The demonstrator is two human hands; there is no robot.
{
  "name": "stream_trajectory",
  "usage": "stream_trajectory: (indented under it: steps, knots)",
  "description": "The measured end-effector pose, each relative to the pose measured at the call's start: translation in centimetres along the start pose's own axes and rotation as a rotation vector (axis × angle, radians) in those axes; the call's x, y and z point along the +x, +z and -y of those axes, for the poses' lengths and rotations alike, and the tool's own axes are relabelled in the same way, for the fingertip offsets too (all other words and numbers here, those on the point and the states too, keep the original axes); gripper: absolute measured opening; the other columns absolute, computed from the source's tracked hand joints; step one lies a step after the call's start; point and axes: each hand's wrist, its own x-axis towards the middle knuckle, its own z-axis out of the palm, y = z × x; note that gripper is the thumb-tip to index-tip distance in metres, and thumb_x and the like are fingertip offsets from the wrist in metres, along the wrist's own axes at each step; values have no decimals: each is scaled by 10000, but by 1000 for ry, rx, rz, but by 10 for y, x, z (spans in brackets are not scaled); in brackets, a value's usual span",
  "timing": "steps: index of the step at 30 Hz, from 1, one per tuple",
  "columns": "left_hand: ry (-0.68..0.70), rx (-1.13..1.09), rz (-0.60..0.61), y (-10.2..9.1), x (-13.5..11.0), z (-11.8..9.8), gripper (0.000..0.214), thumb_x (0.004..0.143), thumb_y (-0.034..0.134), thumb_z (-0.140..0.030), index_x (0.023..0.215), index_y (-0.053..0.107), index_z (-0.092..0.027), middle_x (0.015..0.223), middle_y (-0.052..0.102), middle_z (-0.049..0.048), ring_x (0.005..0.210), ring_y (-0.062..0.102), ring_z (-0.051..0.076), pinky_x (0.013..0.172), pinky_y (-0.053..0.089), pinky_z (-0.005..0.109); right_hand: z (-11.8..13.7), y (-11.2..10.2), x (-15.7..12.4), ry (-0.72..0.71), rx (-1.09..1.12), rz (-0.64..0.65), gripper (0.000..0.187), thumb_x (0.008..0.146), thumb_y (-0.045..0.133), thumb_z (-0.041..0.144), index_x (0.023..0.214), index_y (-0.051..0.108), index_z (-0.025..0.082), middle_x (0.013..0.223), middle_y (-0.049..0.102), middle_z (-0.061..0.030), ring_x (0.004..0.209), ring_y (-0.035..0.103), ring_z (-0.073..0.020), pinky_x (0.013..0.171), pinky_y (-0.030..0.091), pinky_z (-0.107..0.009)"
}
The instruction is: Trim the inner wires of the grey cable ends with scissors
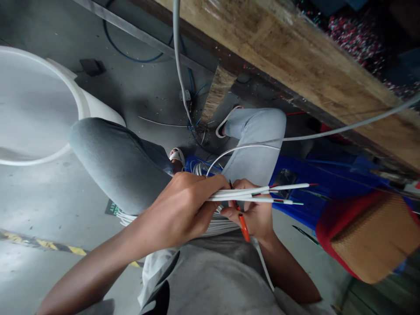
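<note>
My left hand (185,203) is closed around several white cables (243,194), which run out to the right between thumb and fingers. Their ends are stripped, and thin red, green and black inner wires show at the tips. In my right hand (259,216), just behind and below the cables, is a small orange-handled tool (243,227). A dark pointed end of it shows beside the cables; the rest is hidden by fingers and cables, so its exact kind is unclear. Across my lap lies a thick bundle of white cable (213,229), partly covered by my left hand and forearm.
A large white tub (83,103) stands at left. Along the upper right runs a wooden bench edge (262,39), with coloured scraps (354,39) beyond it. A blue crate (302,179) and a red-and-tan padded seat (370,236) are at right. A loose grey-white cable (331,131) crosses above my knee.
</note>
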Motion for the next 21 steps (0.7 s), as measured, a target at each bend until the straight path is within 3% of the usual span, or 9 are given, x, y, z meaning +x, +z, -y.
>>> stream_trajectory:
  steps: [5, 12, 21]
  knots:
    - [-26, 21, 21, 3, 0, 1, 216, 895, 512, -35, 960, 658, -180, 692, 688, -19, 563, 579, 156, 575, 391, 296, -6, -1, 3, -27, -45, -22, 381, 598, 914, 452, 685, 596, 263, 637, 608, 78, 572, 535, -146, 561, 416, -301]
    - [-28, -30, 39, 5, -1, 3, 246, 900, 479, -22, 945, 672, -168, 715, 711, 0, 594, 605, 162, 593, 399, 301, -11, -4, 3, -57, -83, 17, 402, 638, 892, 458, 642, 542, 259, 581, 593, 91, 530, 509, -131, 549, 406, -293]
    - [-57, -30, 84, 3, 0, 5, 243, 891, 472, -33, 910, 677, -162, 702, 699, 14, 596, 611, 177, 596, 386, 320, -8, -5, 8, -92, -122, 6, 373, 632, 884, 474, 658, 589, 248, 596, 601, 77, 530, 496, -125, 531, 377, -284]
